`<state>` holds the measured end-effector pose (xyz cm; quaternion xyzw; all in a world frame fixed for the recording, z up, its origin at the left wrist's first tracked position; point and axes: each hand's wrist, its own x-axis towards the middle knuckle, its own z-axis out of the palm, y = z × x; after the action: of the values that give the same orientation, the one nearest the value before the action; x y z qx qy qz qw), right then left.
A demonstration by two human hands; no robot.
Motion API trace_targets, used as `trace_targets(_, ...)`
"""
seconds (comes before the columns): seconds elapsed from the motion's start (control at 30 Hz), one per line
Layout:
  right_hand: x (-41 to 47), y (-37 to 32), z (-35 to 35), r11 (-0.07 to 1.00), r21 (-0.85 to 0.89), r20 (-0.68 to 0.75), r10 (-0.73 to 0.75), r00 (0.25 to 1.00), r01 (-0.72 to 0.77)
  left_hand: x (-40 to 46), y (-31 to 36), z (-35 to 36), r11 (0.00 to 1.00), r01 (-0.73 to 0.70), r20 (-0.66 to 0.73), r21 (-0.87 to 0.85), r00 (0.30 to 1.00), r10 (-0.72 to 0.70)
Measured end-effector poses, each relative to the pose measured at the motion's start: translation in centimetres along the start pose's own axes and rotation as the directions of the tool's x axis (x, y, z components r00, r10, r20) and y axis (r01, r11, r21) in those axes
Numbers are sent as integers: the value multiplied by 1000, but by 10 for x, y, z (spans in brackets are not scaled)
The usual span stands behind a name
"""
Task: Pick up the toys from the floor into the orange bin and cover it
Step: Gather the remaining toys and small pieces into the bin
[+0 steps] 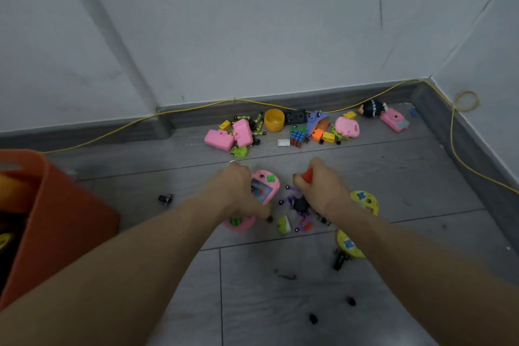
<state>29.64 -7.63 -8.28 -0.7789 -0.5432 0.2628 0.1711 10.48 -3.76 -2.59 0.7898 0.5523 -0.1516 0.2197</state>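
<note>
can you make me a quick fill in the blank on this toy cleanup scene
1. The orange bin stands at the ____ edge of the view.
2. The right hand is closed on a small ____ toy.
3. The left hand rests on a ____ toy camera.
4. The cable along the skirting is ____.

Missing words: left; red; pink; yellow

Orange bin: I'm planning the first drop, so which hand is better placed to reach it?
Left. The orange bin sits at that side's edge, nearer the left hand than the right hand.
</note>
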Motion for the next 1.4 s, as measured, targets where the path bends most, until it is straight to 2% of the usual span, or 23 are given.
trace_targets(0.17,-11,-110,-42,976,139,-126,-153,980,170,-67,-49,-76,997,62,-164,-43,984,-68)
trace_targets(0.3,-37,-236,-55,921,229,-171,-279,945,314,-137,-116,-150,977,209,-249,-26,946,-209)
trace_targets(0.47,-89,-357,-35,855,261,-82,-442,893,447,-212,-204,-180,924,377,-187,-57,905,-381)
trace_targets(0.57,-116,-398,-12,844,285,-4,-472,881,454,-243,-245,-168,905,422,-53,-54,904,-425)
trace_targets(0.67,-136,-419,16,854,211,149,-509,848,476,-258,-272,-157,878,467,74,-108,884,-461)
trace_targets(0.8,-150,-416,44,809,-66,401,-514,759,583,-254,-285,-148,870,491,113,-43,868,-484)
trace_targets(0.87,-151,-405,45,783,-124,445,-505,740,609,-247,-279,-149,889,457,35,-22,889,-457)
trace_targets(1.0,-135,-382,25,827,-154,346,-467,814,540,-222,-238,-159,946,318,-226,-66,919,-324)
trace_targets(1.07,-121,-365,10,851,-182,312,-426,849,493,-203,-206,-161,974,209,-270,-92,936,-226)
trace_targets(1.17,-98,-321,-13,914,-166,236,-326,915,369,-171,-159,-156,996,64,-259,-65,963,-79)
trace_targets(1.23,-81,-278,-31,958,-166,154,-211,965,236,-147,-130,-148,998,1,-245,-56,970,-14)
trace_targets(1.33,-61,-204,-50,981,-194,69,-5,998,18,-114,-103,-126,997,-27,-193,-73,981,13)
trace_targets(1.4,-51,-163,-50,982,-179,35,71,997,-64,-93,-96,-104,997,0,-140,-82,990,-11)
